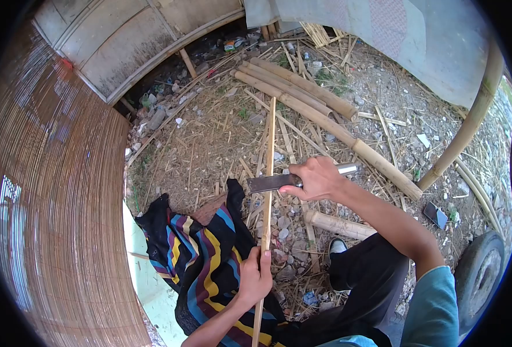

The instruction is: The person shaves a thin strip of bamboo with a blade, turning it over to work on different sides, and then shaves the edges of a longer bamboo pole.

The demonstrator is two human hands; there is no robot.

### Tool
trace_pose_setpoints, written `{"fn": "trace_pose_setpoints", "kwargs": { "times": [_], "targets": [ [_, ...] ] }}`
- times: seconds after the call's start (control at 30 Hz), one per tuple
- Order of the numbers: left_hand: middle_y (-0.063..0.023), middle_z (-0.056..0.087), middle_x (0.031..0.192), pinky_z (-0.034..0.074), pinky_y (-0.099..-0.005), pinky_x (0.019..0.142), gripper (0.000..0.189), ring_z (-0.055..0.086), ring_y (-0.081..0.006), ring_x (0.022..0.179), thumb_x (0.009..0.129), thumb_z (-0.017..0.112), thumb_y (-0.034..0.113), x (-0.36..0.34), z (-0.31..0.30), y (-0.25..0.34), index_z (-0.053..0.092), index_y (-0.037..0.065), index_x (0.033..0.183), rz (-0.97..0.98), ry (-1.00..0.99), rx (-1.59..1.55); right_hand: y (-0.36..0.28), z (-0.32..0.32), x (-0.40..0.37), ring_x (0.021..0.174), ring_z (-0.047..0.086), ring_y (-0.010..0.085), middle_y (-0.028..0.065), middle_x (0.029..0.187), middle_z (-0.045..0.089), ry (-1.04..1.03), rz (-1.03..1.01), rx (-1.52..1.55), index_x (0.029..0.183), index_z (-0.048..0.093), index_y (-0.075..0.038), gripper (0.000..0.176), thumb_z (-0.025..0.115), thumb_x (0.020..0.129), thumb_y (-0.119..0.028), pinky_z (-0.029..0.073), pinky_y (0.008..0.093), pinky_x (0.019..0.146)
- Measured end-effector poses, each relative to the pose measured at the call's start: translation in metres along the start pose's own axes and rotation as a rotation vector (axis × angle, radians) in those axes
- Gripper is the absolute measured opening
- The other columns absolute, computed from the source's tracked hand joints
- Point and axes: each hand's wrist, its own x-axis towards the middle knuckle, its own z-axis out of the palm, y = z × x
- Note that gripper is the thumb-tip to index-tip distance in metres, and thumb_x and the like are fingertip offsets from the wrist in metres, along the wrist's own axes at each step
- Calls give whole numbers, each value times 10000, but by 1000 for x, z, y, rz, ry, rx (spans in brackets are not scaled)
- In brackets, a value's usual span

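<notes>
A long, pale bamboo strip runs upright through the middle of the view. My left hand is closed around its lower part, above a striped cloth. Farther up, my right hand grips a knife with a wide dark blade and a light, metallic-looking handle end. The blade lies across the strip, pointing left. My right palm and most of the handle under it are hidden.
Thick bamboo poles lie on the ground ahead, with a shorter piece near my shoe. A woven screen stands at left. A tire and a phone-like object are at right.
</notes>
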Motion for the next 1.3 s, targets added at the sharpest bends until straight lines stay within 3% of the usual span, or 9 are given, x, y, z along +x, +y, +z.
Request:
{"fn": "trace_pose_setpoints", "kwargs": {
  "times": [0.1,0.4,0.6,0.83,1.1,1.23,1.3],
  "targets": [
    [27,401,526,318,-213,357,310,387,-35,401,991,410,285,3,2,0,471,-8,909,14,35,18,-6,4,-1,569,635,348,180,544,582,-54,100,8,825,669,-59,696,415,814,-707,520,435,531],
    [29,356,533,301,-217,344,282,332,-34,387,993,405,277,7,4,-5,456,16,897,-25,0,-117,-6,2,-10,591,642,351,188,555,586,-5,112,51,875,667,-57,716,402,812,-720,522,436,546],
    [37,320,538,303,-217,343,288,307,-31,394,997,388,283,11,3,3,449,24,887,-110,-3,-221,-29,19,-23,434,571,320,144,476,538,-39,-249,91,777,649,-66,689,439,794,-722,455,415,415],
    [38,318,529,302,-215,343,289,305,-32,395,997,383,288,13,2,1,446,29,887,-16,27,-86,-20,19,-14,423,566,313,130,448,520,156,-190,74,744,655,-85,645,495,772,-709,447,401,407],
    [35,324,561,310,-209,346,324,302,-30,416,998,375,331,19,-3,18,434,34,884,-142,17,-279,-35,12,-14,428,574,318,136,442,516,108,-107,3,762,659,-71,690,449,782,-728,458,399,405],
    [25,369,560,317,-221,368,324,365,-38,435,991,403,313,18,-3,12,452,24,854,-228,22,-368,-45,11,-18,445,594,319,139,457,533,-8,-226,33,771,662,-63,710,436,784,-736,479,397,421],
    [13,421,551,318,-231,389,323,422,-46,441,984,428,294,14,-3,6,470,18,823,-228,55,-314,-37,19,-10,458,604,315,144,478,551,42,-57,68,787,670,-64,705,428,797,-725,490,401,434]
  ]
}}
